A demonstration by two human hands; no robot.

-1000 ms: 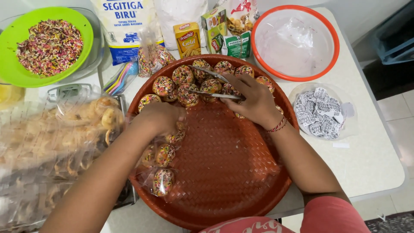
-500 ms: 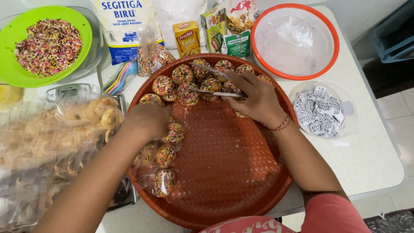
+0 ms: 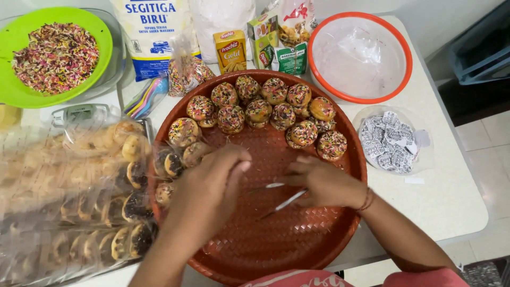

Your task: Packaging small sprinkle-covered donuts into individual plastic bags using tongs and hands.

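A round red-brown woven tray (image 3: 297, 250) lies in front of me. Several sprinkle-topped cookies (image 3: 258, 110) are clustered along its far side, and a few more (image 3: 183, 133) sit at its left rim. My right hand (image 3: 325, 183) hovers over the tray's middle, gripping thin metal tongs (image 3: 280, 203) whose tips point left and toward me. My left hand (image 3: 210, 188) is just left of it, fingers curled together near the tong tips with nothing visible in them. Some of the left-side cookies lie partly under a clear plastic bag.
Clear bags of packed cookies (image 3: 69, 196) fill the table's left side. A green bowl of coloured sprinkles (image 3: 53, 56) is far left. A flour bag (image 3: 154, 32), small boxes (image 3: 231, 50), an orange-rimmed basin (image 3: 361, 56) and a dish of small sachets (image 3: 390, 141) surround the tray.
My right hand has drawn the tongs back from the far cookies to the tray's middle. My left hand has left the cookies at the left rim and moved toward the centre.
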